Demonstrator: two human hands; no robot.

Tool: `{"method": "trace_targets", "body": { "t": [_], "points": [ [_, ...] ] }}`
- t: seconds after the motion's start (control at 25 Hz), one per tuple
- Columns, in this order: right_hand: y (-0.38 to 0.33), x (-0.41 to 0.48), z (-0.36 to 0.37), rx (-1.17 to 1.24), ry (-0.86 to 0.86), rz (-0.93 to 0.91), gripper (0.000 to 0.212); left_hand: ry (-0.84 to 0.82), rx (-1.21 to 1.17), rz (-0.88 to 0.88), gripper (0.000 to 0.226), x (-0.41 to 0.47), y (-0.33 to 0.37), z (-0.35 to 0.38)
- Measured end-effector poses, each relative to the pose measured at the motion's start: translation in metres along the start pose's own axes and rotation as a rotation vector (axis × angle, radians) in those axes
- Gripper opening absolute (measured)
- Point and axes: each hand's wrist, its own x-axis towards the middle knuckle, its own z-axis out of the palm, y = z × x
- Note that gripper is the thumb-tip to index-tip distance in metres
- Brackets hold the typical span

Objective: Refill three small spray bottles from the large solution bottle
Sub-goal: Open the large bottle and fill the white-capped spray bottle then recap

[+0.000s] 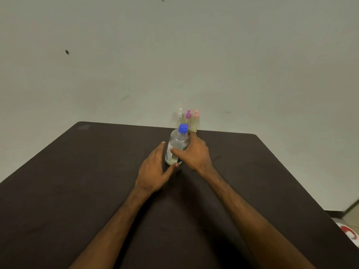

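**Right hand on the big bottle, three sprayers waiting at the far edge**

We see the right hand [194, 154] wrapped round the large solution bottle [175, 144]. Its thumb lies across the near face of the label and its fingers curl round the right side. The left hand [153, 167] lies just beside the bottle on the other side, wide and flat, with straight fingers pointing away from us. Its thumb reaches toward the bottle's base, but we cannot tell whether it touches.

The bottle is clear and stands on the dark table [77, 171], past the middle toward the far edge, with its blue cap [183, 128] still screwed on.

Behind it, right at the far edge, three small spray bottles stand upright in a tight row: the white-topped sprayer [179, 115] on the left, the purple-topped sprayer [188, 116] in the middle and the orange-topped sprayer [196, 118] on the right. All are blurred, and the cap of the big bottle hides part of their lower halves.

A pale wall [252, 55] rises behind the table. Off the table's near right corner we glimpse a red and white object [349, 232] down low.
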Motion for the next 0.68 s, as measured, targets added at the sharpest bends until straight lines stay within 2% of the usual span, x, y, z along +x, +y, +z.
{"method": "trace_targets", "body": {
  "t": [0.12, 0.28, 0.4, 0.48, 0.68],
  "points": [
    [-0.004, -0.030, -0.008, 0.007, -0.024, -0.039, 0.065, -0.024, -0.256, -0.029, 0.069, -0.017, 0.024, -0.003],
    [-0.003, -0.057, -0.010, 0.111, -0.056, -0.075, 0.072, -0.028, -0.398, -0.100, 0.059, -0.025, 0.027, -0.006],
    [-0.005, -0.058, -0.019, 0.275, -0.025, -0.011, 0.080, -0.043, -0.440, -0.114, 0.067, -0.025, 0.025, -0.005],
    [-0.011, -0.050, -0.026, 0.381, 0.020, -0.037, 0.068, -0.040, -0.457, -0.149, 0.074, -0.023, 0.023, -0.003],
    [-0.023, -0.024, -0.026, 0.435, 0.087, -0.147, 0.036, -0.068, -0.464, -0.133, 0.062, -0.017, 0.013, 0.002]
  ]
}}
